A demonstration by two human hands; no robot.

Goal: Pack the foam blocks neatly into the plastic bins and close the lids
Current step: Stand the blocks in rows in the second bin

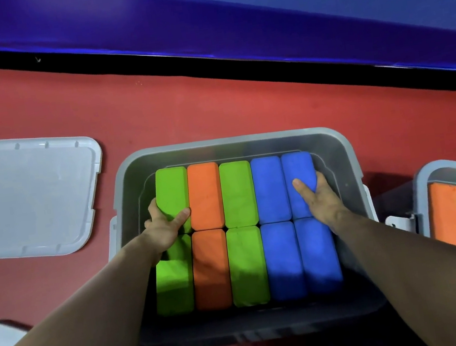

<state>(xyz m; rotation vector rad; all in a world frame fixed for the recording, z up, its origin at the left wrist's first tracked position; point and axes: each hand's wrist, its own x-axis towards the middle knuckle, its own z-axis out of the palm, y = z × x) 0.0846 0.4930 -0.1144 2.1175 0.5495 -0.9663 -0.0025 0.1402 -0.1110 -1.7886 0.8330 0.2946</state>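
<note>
bin [123,187]: translucent grey plastic, smooth, with a dull sheen on the walls.
lid [27,195], left of the frame: the same pale grey plastic, smooth, faintly glossy, with a moulded ribbed rim.
blocks [237,195]: foam in green, orange and blue; matt, finely grained, with soft rounded edges and faint scuffs.
second bin [421,183], right edge: grey plastic, with a white plastic latch [400,222].
table [183,111]: red, matt, slightly mottled.
wall [227,11], top of the frame: blue, smooth, with a soft gloss.
strip [205,64] below the wall: black and dull.
</note>
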